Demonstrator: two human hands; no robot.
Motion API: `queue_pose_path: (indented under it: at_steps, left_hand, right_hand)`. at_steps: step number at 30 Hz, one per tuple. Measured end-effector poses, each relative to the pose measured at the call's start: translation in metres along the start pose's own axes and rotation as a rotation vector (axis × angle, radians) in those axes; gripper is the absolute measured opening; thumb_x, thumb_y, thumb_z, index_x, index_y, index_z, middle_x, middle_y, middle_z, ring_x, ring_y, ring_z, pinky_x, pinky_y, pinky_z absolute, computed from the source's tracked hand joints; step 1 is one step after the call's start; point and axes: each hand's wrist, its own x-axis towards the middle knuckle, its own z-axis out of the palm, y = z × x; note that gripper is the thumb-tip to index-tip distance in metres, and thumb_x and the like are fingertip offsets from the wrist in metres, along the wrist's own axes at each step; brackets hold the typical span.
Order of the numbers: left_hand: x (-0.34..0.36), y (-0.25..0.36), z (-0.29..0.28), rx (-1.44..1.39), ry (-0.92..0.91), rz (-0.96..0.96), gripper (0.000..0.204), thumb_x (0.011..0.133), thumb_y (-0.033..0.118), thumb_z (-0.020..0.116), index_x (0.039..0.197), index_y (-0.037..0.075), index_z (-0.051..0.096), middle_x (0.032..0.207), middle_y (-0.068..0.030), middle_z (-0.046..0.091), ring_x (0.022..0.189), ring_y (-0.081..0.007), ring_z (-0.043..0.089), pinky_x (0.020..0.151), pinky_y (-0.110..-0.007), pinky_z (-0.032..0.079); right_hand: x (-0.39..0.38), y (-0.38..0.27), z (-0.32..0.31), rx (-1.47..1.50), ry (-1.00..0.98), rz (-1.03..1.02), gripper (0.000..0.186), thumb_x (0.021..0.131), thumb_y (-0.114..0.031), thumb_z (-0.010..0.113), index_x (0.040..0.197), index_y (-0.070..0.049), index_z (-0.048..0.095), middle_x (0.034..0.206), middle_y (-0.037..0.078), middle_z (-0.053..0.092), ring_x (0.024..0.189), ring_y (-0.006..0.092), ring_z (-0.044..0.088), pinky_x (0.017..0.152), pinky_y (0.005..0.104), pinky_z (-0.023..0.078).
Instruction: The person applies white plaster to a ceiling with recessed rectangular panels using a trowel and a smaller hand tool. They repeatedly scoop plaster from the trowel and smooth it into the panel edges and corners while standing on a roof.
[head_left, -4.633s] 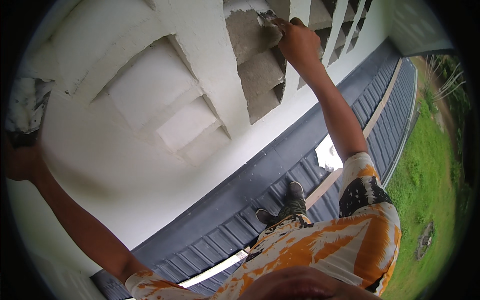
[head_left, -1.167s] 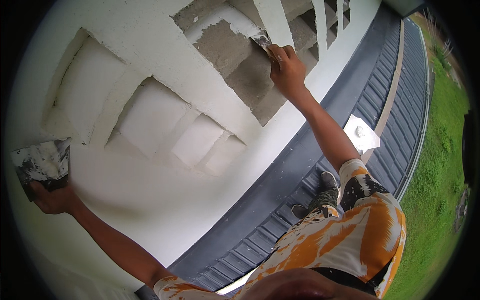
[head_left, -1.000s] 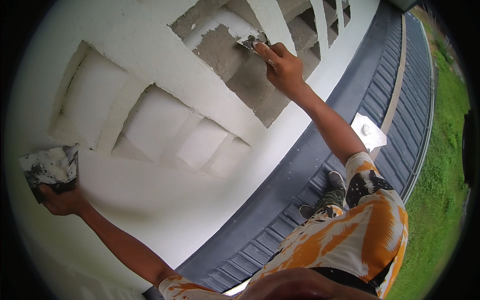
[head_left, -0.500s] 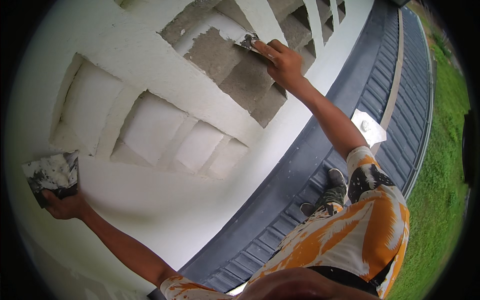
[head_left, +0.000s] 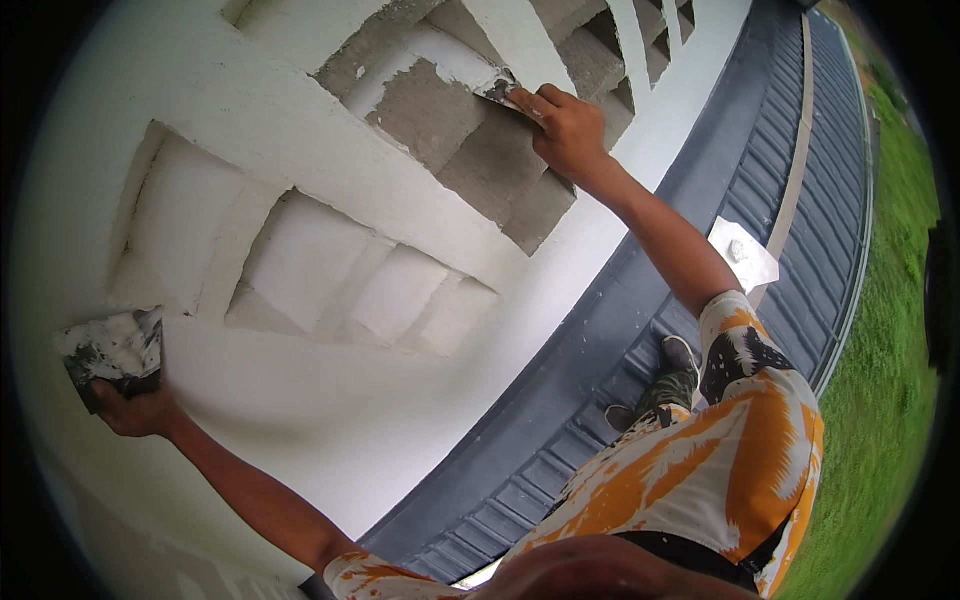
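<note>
My right hand [head_left: 565,128] is raised to the wall and grips a small putty knife [head_left: 497,90]. Its blade lies against the bare grey stepped recess [head_left: 480,160], at the edge of a fresh white patch [head_left: 440,55]. My left hand [head_left: 135,410] is stretched out low at the left and holds a dark board [head_left: 112,350] loaded with white putty, close to the white wall [head_left: 330,420]. Lower left of the grey recess are stepped recesses coated white [head_left: 330,270].
I stand on a grey corrugated metal roof [head_left: 640,370] that runs along the foot of the wall; my shoes [head_left: 660,385] rest on it. A shiny flat metal piece [head_left: 742,255] lies on the roof. Green grass [head_left: 895,330] lies far below at the right.
My right hand has drawn the putty knife up and left across the grey recess, leaving more white putty. The left hand with the board has stayed low at the left.
</note>
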Motion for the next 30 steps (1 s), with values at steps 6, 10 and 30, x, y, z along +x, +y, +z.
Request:
queue_pose_path:
  at_steps: [6, 10, 30]
  left_hand:
    - [0.001, 0.006, 0.004, -0.003, 0.005, -0.132, 0.051, 0.096, 0.030, 0.061, 0.122, -0.013, 0.055, 0.117, -0.0182, 0.061, 0.100, -0.0273, 0.061, 0.083, -0.040, 0.052]
    - [0.005, 0.037, 0.009, -0.397, 0.073, -0.554, 0.050, 0.097, 0.031, 0.057, 0.124, -0.011, 0.055, 0.123, -0.0193, 0.059, 0.107, -0.0299, 0.060, 0.091, -0.040, 0.050]
    - [-0.189, 0.363, 0.038, -0.907, 0.081, -1.606, 0.025, 0.095, 0.011, 0.058, 0.114, -0.004, 0.062, 0.104, -0.0093, 0.067, 0.092, -0.0188, 0.067, 0.082, -0.032, 0.054]
  right_hand:
    - [0.030, 0.007, 0.009, 0.026, 0.090, -0.054, 0.049, 0.066, -0.001, 0.066, 0.111, -0.023, 0.067, 0.078, 0.002, 0.058, 0.066, 0.0215, 0.063, 0.051, 0.0369, 0.049]
    - [0.002, 0.005, 0.003, 0.032, 0.018, -0.015, 0.050, 0.065, 0.001, 0.067, 0.110, -0.022, 0.068, 0.076, 0.002, 0.057, 0.066, 0.0214, 0.063, 0.051, 0.0365, 0.048]
    - [-0.003, -0.025, -0.147, 0.787, -0.659, -0.304, 0.038, 0.074, 0.007, 0.065, 0.107, -0.011, 0.071, 0.083, 0.005, 0.066, 0.070, 0.0222, 0.066, 0.055, 0.0345, 0.052]
